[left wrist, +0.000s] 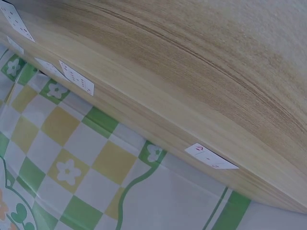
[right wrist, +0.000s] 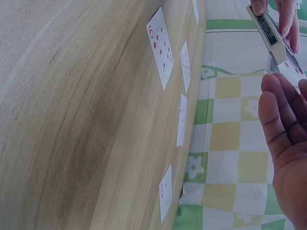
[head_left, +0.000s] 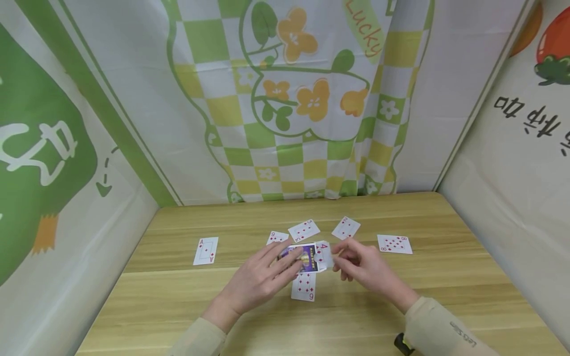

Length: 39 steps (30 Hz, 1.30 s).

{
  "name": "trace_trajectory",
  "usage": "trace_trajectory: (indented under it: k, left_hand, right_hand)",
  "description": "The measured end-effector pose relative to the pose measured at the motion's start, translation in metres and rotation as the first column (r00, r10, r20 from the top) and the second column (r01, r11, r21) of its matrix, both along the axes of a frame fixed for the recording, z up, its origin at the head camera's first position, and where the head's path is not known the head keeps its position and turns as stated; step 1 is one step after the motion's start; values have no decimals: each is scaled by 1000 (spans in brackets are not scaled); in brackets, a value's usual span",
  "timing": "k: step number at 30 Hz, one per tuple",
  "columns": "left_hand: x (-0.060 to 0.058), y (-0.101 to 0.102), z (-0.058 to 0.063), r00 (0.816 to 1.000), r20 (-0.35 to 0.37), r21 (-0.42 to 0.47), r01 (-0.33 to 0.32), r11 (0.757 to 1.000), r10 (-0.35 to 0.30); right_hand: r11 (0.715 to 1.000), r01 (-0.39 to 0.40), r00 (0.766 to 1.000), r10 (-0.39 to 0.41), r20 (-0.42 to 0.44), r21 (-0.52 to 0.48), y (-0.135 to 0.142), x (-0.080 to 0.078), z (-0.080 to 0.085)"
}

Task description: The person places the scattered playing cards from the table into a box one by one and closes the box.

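My left hand (head_left: 262, 277) holds a purple card box (head_left: 307, 258), its fingers spread over the top face. At the box's right end, the four of diamonds (head_left: 324, 254) shows beside the raised end flap. My right hand (head_left: 362, 264) pinches at the outer edge of this card, thumb and index finger together. In the right wrist view, the box (right wrist: 266, 33) is raised above the table, with the four's red pips (right wrist: 295, 69) just past its end and my right fingers (right wrist: 276, 112) under it. Below the box in the head view lies a six of diamonds (head_left: 304, 288).
Face-up diamond cards lie across the wooden table (head_left: 178, 301): an ace (head_left: 206, 250) at left, a nine (head_left: 276, 237) partly covered by my left hand, a three (head_left: 304, 230), a two (head_left: 346, 228) and an eight (head_left: 395, 244) at right. A patterned curtain (head_left: 285, 163) hangs behind.
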<state>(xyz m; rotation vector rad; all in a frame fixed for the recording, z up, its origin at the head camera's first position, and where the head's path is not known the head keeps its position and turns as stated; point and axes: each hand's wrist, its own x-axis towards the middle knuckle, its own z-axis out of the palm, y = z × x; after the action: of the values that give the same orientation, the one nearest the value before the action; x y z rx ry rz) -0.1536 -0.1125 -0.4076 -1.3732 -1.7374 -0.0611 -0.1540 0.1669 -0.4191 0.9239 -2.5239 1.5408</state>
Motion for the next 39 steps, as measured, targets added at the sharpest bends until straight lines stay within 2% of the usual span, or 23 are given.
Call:
trace_trajectory:
  k: [3,8,10,15,23,33,39]
  left_hand:
    - [0,0,0,1000,-1,0,2,1000,-2]
    - [0,0,1,1000,-9,-3,-3,1000,3]
    - [1,0,1,1000,-11,-3,-3,1000,3]
    - [1,1,1,1000,-14,0,-3,1000,3]
    - [1,2,0,1000,-15,2,-10,1000,10]
    - [0,2,-3,1000,-6,-12,-19,1000,19]
    - [-1,3,-4,1000,-9,-12,-18,1000,18]
  right_hand:
    - [1000,-4,1000,4,-14,10,-3,5,8]
    - [999,-40,999,40,-29,-1,0,5,6]
    - [998,-55,998,55,-34,-7,3,1,-2]
    - [996,-84,994,82,-69,-19,3,2,-3]
    - [997,-78,993,77,-89,-15,3,3,-4]
    - [997,-66,996,67,-50,28,-4,18,22]
    - [994,-78,996,81,-30,71,-4,19,25]
